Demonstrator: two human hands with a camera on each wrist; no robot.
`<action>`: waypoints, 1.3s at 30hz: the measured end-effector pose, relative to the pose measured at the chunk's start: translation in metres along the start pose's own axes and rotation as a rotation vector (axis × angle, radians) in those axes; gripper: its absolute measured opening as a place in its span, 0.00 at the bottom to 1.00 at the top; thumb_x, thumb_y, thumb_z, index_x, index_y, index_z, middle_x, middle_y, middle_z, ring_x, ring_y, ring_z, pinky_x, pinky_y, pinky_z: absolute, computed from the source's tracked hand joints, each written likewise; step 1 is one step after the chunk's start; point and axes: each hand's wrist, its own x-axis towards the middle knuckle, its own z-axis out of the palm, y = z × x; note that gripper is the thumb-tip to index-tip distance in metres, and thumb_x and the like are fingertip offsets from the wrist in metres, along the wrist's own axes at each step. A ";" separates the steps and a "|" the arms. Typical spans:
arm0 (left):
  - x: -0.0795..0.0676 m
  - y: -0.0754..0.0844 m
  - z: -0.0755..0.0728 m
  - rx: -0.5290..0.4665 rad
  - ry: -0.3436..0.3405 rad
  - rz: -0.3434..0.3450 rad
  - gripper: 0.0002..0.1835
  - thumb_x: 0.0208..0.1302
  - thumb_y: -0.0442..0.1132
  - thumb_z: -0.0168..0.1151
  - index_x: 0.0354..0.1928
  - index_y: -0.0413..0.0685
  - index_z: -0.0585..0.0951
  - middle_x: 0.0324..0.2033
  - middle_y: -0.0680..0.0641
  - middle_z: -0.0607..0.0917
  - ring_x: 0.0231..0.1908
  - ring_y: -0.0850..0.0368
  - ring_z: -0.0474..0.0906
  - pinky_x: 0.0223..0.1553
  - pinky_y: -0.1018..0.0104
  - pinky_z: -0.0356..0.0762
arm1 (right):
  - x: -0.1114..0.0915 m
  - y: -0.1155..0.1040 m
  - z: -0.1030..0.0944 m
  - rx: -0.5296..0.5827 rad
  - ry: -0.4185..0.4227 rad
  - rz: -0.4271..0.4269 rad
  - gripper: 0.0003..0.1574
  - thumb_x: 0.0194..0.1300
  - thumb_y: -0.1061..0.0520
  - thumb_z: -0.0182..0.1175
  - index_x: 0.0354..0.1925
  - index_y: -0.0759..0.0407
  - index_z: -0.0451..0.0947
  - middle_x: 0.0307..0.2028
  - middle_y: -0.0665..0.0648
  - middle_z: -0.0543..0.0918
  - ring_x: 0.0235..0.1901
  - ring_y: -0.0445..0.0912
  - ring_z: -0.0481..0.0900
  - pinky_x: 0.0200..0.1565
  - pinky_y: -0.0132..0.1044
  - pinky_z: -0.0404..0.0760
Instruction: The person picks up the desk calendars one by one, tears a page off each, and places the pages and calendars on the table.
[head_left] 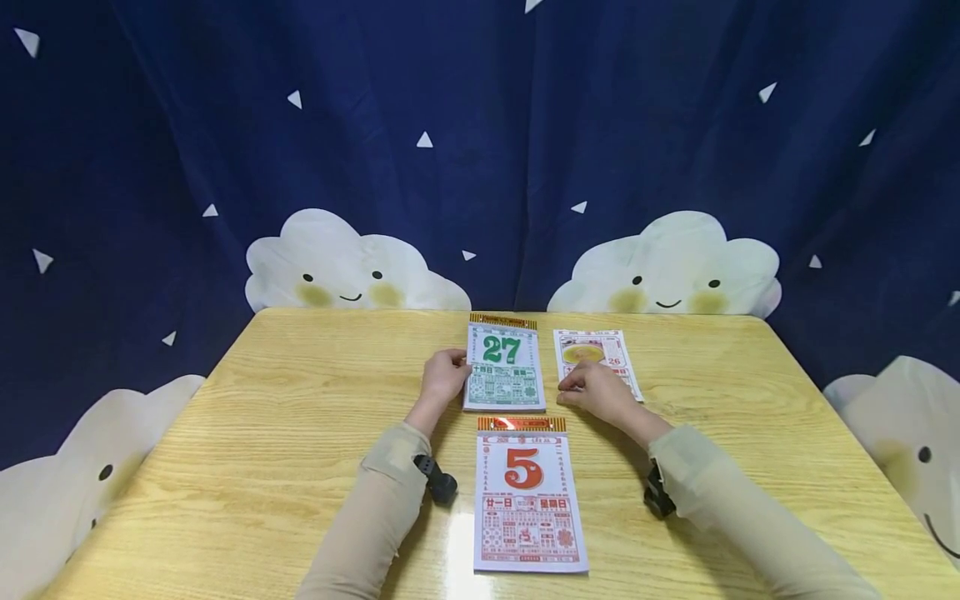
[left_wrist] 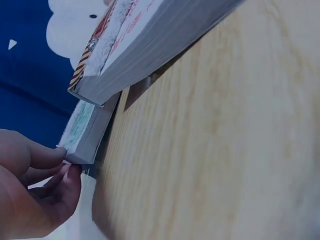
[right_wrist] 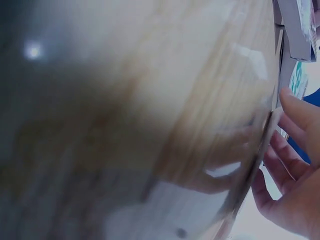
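Note:
In the head view, a thick tear-off calendar (head_left: 504, 379) with a green 27 lies toward the back of the table. My left hand (head_left: 444, 375) is at its left edge. In the left wrist view, the thumb (left_wrist: 47, 156) lies on its top face and the other fingers are at its lower side, so the calendar (left_wrist: 82, 127) is pinched at the corner. A loose calendar sheet (head_left: 600, 342) showing 26 and a yellow picture lies to the right. Over its lower part rests my right hand (head_left: 600, 390), fingertips at the sheet's left edge, thumb and fingers apart in the right wrist view.
Nearer the front lies a second tear-off calendar (head_left: 525, 508) with a red 5 and an orange-gold header strip. All of it sits on a light wooden table (head_left: 315, 433). Behind hangs a dark blue curtain (head_left: 480, 167) with white triangles and smiling clouds.

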 end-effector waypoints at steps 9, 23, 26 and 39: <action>0.000 -0.007 -0.001 -0.008 -0.016 -0.044 0.16 0.57 0.32 0.57 0.49 0.40 0.79 0.40 0.43 0.83 0.42 0.51 0.77 0.42 0.63 0.77 | -0.003 0.002 0.001 0.010 0.024 0.003 0.09 0.52 0.51 0.66 0.32 0.53 0.84 0.38 0.53 0.81 0.39 0.47 0.79 0.44 0.44 0.77; -0.026 -0.012 -0.017 -0.152 0.023 -0.002 0.11 0.56 0.33 0.57 0.41 0.39 0.81 0.34 0.43 0.81 0.29 0.55 0.76 0.27 0.69 0.75 | -0.017 -0.010 -0.011 0.116 0.074 0.050 0.08 0.54 0.58 0.63 0.35 0.59 0.82 0.31 0.54 0.81 0.30 0.43 0.76 0.35 0.37 0.76; -0.035 -0.014 -0.022 -0.149 0.033 0.021 0.10 0.55 0.32 0.57 0.39 0.40 0.82 0.32 0.45 0.81 0.30 0.55 0.76 0.30 0.67 0.74 | -0.022 -0.012 -0.011 0.145 0.060 0.056 0.09 0.54 0.59 0.62 0.36 0.60 0.82 0.31 0.54 0.81 0.30 0.43 0.76 0.35 0.37 0.76; -0.058 -0.013 -0.030 -0.159 -0.153 -0.014 0.09 0.56 0.31 0.57 0.39 0.34 0.79 0.26 0.43 0.80 0.21 0.57 0.73 0.21 0.70 0.72 | -0.050 -0.020 -0.020 0.268 -0.025 0.176 0.12 0.57 0.58 0.60 0.38 0.63 0.80 0.28 0.54 0.82 0.27 0.44 0.77 0.29 0.34 0.73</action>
